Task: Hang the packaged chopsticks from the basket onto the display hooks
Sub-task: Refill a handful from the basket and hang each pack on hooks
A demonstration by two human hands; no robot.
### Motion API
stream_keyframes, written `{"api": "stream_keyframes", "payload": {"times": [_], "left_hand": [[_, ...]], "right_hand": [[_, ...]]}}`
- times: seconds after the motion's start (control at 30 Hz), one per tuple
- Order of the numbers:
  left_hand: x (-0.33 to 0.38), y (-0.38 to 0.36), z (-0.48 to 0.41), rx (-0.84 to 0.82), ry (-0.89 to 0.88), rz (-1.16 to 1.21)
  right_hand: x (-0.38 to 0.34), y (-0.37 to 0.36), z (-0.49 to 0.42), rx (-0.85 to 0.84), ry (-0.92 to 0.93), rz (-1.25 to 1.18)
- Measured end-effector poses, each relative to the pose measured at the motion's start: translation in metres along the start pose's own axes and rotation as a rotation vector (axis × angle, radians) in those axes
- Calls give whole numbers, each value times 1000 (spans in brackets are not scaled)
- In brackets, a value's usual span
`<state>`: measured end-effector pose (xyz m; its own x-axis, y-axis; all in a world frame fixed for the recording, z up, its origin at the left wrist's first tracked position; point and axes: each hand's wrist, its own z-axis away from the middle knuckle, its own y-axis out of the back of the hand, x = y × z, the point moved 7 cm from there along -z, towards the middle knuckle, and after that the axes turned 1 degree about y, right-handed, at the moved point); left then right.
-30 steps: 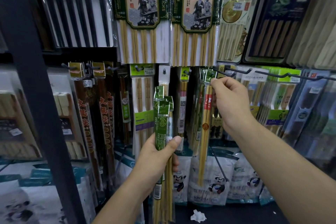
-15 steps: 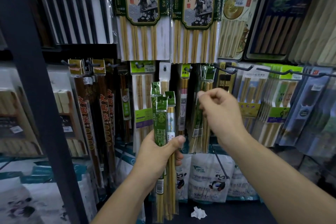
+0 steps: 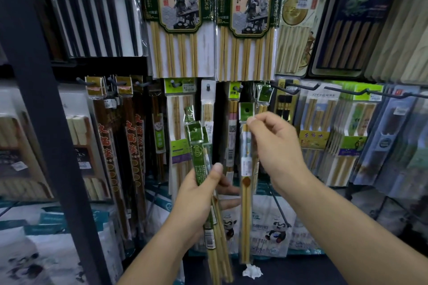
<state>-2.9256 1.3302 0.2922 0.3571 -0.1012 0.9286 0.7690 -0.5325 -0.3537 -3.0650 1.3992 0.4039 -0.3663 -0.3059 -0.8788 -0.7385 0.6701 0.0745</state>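
Note:
My left hand grips a bundle of green-headed chopstick packs at mid-length, held upright and a little tilted in front of the display. My right hand pinches one single pack just under its green header with the hang hole; the pack dangles straight down between the two hands. A matching green-headed pack hangs on a hook above my right hand. A bare black hook sticks out further right. No basket is in view.
Hooks full of other chopstick packs cover the wall, with large packs above. A dark shelf post runs down the left. Panda-printed bags stand below, and a crumpled white scrap lies on the dark shelf.
My right hand left the hook at the upper right, came down and left to the bundle, and now holds one pack pulled free of it. My left hand tilted the bundle slightly.

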Motion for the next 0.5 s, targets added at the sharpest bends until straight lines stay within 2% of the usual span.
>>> {"api": "stream_keyframes", "payload": {"times": [0.27, 0.5], "left_hand": [[2, 4, -1, -19, -39, -85], [-1, 1, -1, -56, -14, 18]], "right_hand": [[-10, 33, -28, 185, 24, -65], [-12, 33, -34, 188, 13, -92]]}}
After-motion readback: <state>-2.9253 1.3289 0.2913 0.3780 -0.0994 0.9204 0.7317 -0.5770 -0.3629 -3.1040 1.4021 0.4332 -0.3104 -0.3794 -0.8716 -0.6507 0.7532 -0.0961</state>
